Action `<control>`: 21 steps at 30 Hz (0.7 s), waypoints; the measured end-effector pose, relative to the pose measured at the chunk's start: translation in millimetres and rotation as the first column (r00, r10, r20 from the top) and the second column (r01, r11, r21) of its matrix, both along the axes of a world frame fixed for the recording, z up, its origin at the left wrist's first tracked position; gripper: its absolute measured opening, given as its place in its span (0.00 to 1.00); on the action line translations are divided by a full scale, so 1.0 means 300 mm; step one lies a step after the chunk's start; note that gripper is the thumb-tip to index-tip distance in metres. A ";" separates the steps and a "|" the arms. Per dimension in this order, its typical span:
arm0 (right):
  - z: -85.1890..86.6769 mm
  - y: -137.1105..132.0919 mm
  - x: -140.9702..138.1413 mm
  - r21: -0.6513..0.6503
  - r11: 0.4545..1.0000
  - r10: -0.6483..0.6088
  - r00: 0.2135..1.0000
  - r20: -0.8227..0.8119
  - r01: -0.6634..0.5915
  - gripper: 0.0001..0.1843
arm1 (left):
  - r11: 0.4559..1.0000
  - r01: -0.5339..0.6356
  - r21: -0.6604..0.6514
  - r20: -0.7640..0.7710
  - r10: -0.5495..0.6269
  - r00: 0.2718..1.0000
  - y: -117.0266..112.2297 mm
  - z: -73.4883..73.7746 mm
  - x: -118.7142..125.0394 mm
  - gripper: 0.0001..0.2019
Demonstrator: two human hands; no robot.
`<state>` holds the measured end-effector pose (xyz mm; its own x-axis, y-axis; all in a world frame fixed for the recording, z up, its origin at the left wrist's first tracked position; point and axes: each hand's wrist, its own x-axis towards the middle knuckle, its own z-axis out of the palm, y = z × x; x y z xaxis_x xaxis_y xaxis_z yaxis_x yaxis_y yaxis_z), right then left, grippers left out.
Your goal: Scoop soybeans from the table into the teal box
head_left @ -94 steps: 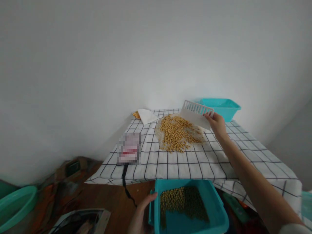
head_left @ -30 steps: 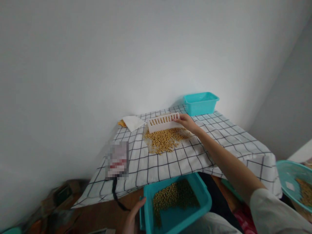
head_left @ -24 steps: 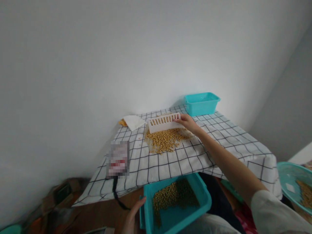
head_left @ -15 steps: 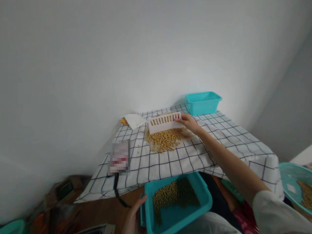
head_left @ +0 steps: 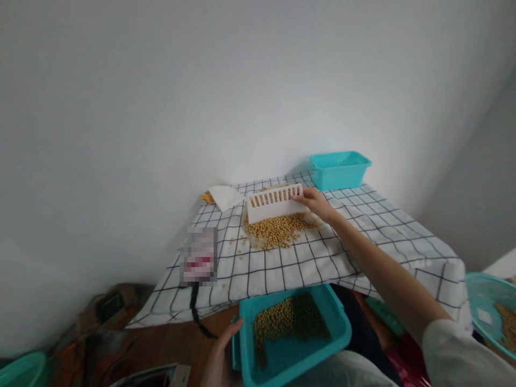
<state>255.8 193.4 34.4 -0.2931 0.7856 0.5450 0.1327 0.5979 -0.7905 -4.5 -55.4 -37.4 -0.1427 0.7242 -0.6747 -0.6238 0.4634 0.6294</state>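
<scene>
My right hand [head_left: 316,203] grips the right end of a white slotted plastic basket [head_left: 272,208], which stands among the soybeans on the table. Loose soybeans [head_left: 278,231] lie spread in front of it, and a few show through its slots. Low in the view, my left hand [head_left: 223,352] is closed on the left edge of a teal plastic tub [head_left: 294,368] below the table's front edge. Inside that tub lie yellowish beans [head_left: 278,320] beside darker green ones [head_left: 308,317].
A turquoise basin [head_left: 341,174] stands at the back right of the checked tablecloth [head_left: 322,263]. White cloth or paper [head_left: 224,197] lies back left. A blurred flat item [head_left: 199,255] with a black strap sits front left. Another basin [head_left: 487,301] is at far right.
The view has shifted slightly. My right hand still holds the white basket among the soybeans, and my left hand stays on the tub. A few more beans lie scattered left of the pile.
</scene>
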 end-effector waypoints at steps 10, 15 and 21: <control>-0.008 0.005 0.001 -0.034 0.999 -0.005 0.999 -0.045 0.004 0.13 | 0.996 -0.084 0.017 -0.069 0.085 0.994 0.008 -0.012 -0.149 0.08; -0.006 -0.005 0.000 -0.060 0.998 -0.001 0.998 -0.055 -0.003 0.14 | 0.994 -0.096 0.049 -0.095 0.100 0.990 -0.003 -0.004 -0.188 0.04; -0.004 -0.010 -0.002 -0.074 0.997 0.007 0.998 -0.056 -0.011 0.15 | 0.989 -0.141 0.053 -0.142 0.148 0.979 0.004 0.021 -0.157 0.06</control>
